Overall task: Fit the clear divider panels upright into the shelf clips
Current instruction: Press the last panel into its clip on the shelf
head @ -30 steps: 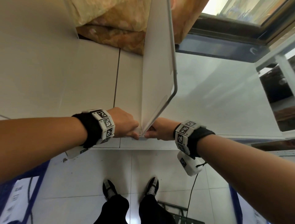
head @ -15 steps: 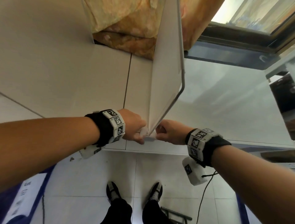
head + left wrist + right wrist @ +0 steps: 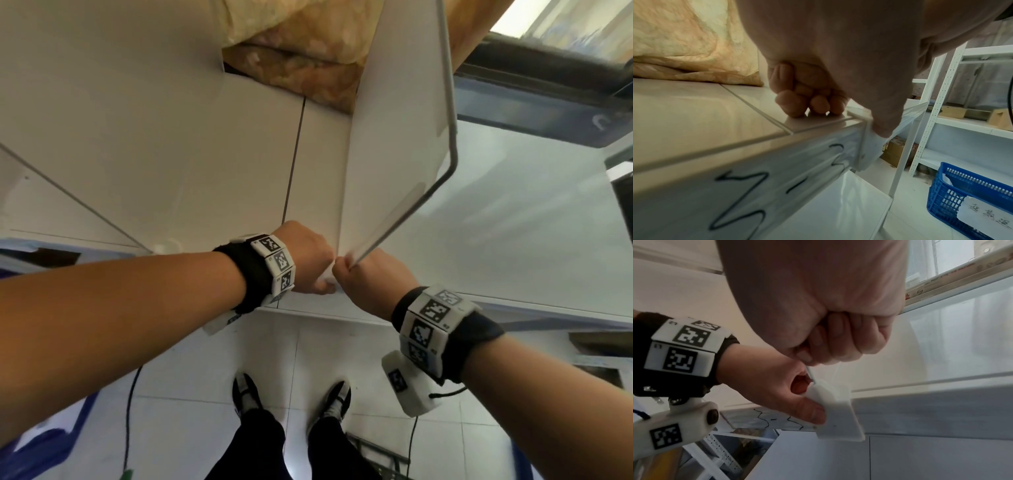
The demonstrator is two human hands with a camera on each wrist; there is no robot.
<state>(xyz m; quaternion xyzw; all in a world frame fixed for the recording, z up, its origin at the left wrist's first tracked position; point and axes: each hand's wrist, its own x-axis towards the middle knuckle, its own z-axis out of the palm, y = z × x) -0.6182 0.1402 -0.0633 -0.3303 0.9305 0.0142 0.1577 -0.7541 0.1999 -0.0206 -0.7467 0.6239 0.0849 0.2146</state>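
Note:
A clear divider panel (image 3: 394, 137) with a rounded top corner stands upright on the white shelf (image 3: 171, 137), running from the front edge towards the back. Its lower front corner sits at a white shelf clip (image 3: 836, 412) hooked over the shelf's front lip. My left hand (image 3: 315, 267) holds that clip (image 3: 867, 146), thumb on its front face and curled fingers (image 3: 807, 100) resting on the shelf top. My right hand (image 3: 359, 277) is a fist pinching the panel's front edge (image 3: 809, 374) just above the clip. The two hands touch.
A beige bag (image 3: 301, 51) lies at the back of the shelf, against the panel. Another thin clear edge (image 3: 68, 195) crosses the shelf on the left. A window (image 3: 548, 27) is behind. White racks (image 3: 941, 97) and a blue crate (image 3: 970, 199) stand to the right.
My hands have drawn together at the panel's lower front corner and now touch. The panel stays upright between them, and my head has shifted a little.

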